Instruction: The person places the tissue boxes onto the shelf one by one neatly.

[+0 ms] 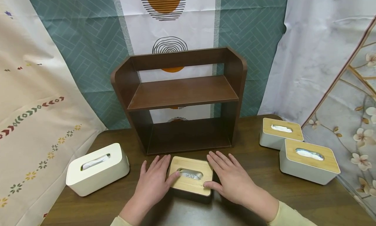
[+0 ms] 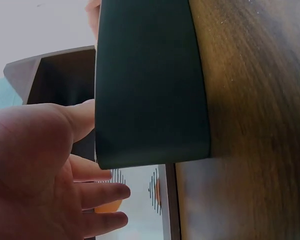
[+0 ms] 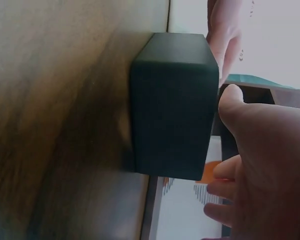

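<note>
Head view, lower centre: dark tissue box with bamboo lid (image 1: 191,177) sits on the brown wooden table (image 1: 252,164), just in front of the dark brown two-tier wooden shelf (image 1: 179,98). Left hand (image 1: 152,183) and right hand (image 1: 232,178) flank it, fingers straight and spread, thumbs touching the lid; no real grip yet. Shelf tiers hold nothing. White plastic tissue box (image 1: 97,169) lower left, two grey bamboo-lidded tissue boxes (image 1: 308,160) right, all untouched. Judged barely begun: no box shelved, four left.

Head looks down; wrists close, sideways — share dark box (image 2: 150,80).
</note>
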The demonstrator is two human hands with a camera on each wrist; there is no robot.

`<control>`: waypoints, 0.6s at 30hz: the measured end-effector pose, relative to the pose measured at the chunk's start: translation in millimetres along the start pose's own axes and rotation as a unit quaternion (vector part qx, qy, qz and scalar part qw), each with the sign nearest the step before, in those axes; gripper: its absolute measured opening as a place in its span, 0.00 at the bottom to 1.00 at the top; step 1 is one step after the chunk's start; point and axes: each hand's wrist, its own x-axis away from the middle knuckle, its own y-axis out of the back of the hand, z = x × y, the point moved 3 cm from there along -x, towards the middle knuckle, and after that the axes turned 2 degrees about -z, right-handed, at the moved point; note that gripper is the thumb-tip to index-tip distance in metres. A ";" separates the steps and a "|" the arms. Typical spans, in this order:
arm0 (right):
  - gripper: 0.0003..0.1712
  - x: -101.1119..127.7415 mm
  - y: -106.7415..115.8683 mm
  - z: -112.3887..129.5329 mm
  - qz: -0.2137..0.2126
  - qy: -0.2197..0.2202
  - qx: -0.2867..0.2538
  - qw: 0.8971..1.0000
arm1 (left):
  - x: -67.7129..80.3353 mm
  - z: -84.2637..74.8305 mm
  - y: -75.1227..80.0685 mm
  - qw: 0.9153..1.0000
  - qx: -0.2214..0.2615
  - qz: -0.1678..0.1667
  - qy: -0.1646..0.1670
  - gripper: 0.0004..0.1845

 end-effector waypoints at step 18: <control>0.48 -12.4 -2.0 -11.4 0.043 0.031 -0.031 0.998 | -7.5 -9.5 -6.6 1.000 -0.017 -0.006 -0.024 0.34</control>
